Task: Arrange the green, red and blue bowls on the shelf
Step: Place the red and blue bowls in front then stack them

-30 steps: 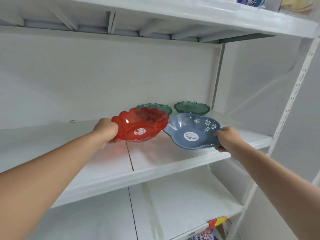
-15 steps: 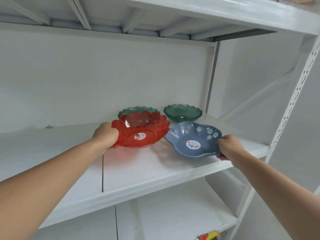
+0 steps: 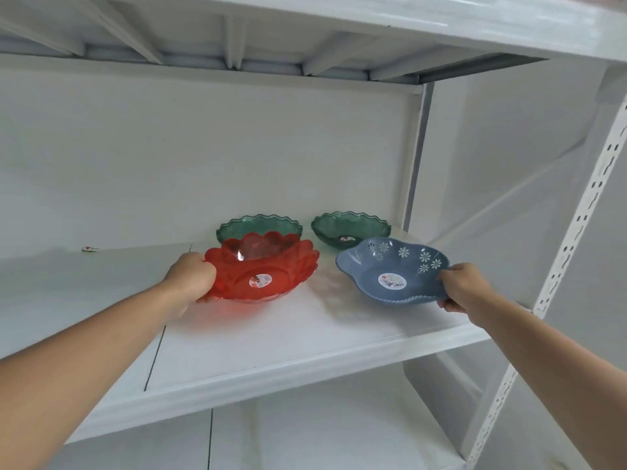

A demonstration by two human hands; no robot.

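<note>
The left hand (image 3: 191, 278) is clenched on the near-left rim of the red bowl (image 3: 263, 266), a translucent bowl with a petal-shaped edge and a round sticker inside. The bowl is tilted, its far rim higher than the held side, and its underside seems to meet the white shelf (image 3: 288, 337) at the front. The right hand (image 3: 463, 286) grasps the right rim of the blue bowl (image 3: 390, 271), thumb on top and fingers underneath. This bowl is opaque, with a wavy edge, white flower prints along its far right wall and a round sticker in the middle; whether it rests on the shelf or is held just above it cannot be told.

Taking the red bowl as the landmark: the blue bowl lies to its right, apart from it, with bare shelf between them. One green bowl (image 3: 259, 225) stands directly behind the red bowl, partly hidden by its raised rim. A second green bowl (image 3: 349, 227) stands behind and to the right, just beyond the far edge of the blue bowl, near the back corner post (image 3: 415, 157). A small scrap (image 3: 90, 249) lies well to the left, against the back wall
</note>
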